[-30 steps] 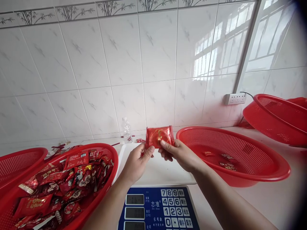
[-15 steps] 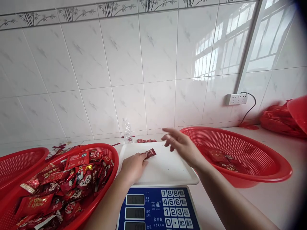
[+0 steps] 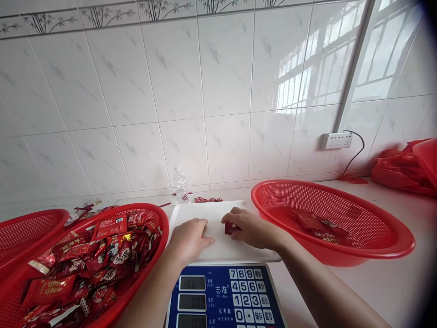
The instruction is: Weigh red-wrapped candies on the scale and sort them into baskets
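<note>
Both hands are over the white tray (image 3: 218, 253) of a blue scale (image 3: 223, 296). Between the thumb and fingers of my right hand (image 3: 251, 228) is a small dark red packet (image 3: 231, 227), near the tray's middle. My left hand (image 3: 190, 238) is over the tray's left part, its fingers bent and its thumb pointing right; a small brownish edge shows at its fingertips, too hidden to name. At the left, a red basket (image 3: 164, 228) holds a heap of red snack packets (image 3: 118, 250). The right red basket (image 3: 385, 253) has several red packets (image 3: 312, 223) in it.
A clear plastic bottle (image 3: 180, 184) stands behind the tray, with a red patterned strip (image 3: 208, 199) beside it. Another red basket (image 3: 37, 218) is at the far left. Red plastic bags (image 3: 396, 171) lie at the far right, and a power strip (image 3: 337, 141) is on the tiled wall.
My right hand has come down and left onto the tray and closed on a packet. The packet that was at my left fingertips no longer shows there. The right basket has shifted slightly left.
</note>
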Demonstrator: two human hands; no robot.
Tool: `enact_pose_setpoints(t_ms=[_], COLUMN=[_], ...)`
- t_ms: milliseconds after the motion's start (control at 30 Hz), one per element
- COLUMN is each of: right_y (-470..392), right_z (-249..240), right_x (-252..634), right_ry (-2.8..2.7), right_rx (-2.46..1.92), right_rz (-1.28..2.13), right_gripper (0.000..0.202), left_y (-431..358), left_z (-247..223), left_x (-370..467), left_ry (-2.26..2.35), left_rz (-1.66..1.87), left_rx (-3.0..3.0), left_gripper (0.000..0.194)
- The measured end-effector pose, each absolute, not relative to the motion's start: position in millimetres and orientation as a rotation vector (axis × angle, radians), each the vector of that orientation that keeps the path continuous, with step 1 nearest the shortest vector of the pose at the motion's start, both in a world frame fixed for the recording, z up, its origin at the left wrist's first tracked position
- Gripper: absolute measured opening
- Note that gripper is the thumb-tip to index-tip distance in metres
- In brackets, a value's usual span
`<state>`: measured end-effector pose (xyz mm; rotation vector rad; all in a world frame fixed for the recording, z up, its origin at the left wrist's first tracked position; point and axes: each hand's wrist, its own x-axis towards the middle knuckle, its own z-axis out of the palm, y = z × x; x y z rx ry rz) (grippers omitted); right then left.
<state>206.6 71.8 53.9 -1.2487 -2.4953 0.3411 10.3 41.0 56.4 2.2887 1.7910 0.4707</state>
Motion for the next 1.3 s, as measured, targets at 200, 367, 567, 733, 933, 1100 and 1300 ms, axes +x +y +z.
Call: enact_pose_setpoints(t_ms=[200, 367, 567, 733, 933, 1100, 1300], right_y=[84.0, 94.1, 84.9, 58.2, 44.2, 52.4, 54.4], right_z=[58.6, 69.1, 76.2, 79.9, 80.4, 76.2, 80.2], right_x=[219.7, 250.3, 252.8, 224.9, 203.7, 201.7, 203.7], right_ry=[-2.190, -1.857, -1.900, -2.268, -2.336, -2.027, -1.922], right_rx=[-1.450, -1.742, -1.533, -0.992, -0.736, -0.924, -0.796], right_rz=[-0.034, -0.309, -0.108, 0.602, 0.653, 0.673, 0.889], right_gripper=[0.028, 0.034, 0.042, 0.039, 0.012, 0.018, 0.034], left_y=[40.2, 43.6, 48.3, 38.6, 32.9, 34.8, 35.3], left_z=[56.0, 51.8, 49.3, 58.8, 62.0, 62.4, 63.2], left_x=[11.0, 8.9, 14.3, 25.2, 28.6, 28.0, 31.5], left_ry=[1.826, 1.834, 1.757, 1.221, 0.905, 0.884, 0.870], left_rz=[0.315, 0.336, 0.617, 0.985, 0.948, 0.984, 1.090], left_rx=[2.315, 2.319, 2.236, 1.826, 1.491, 1.423, 1.450], left_gripper=[0.010, 0.012, 0.030, 0.052, 0.065, 0.058, 0.039])
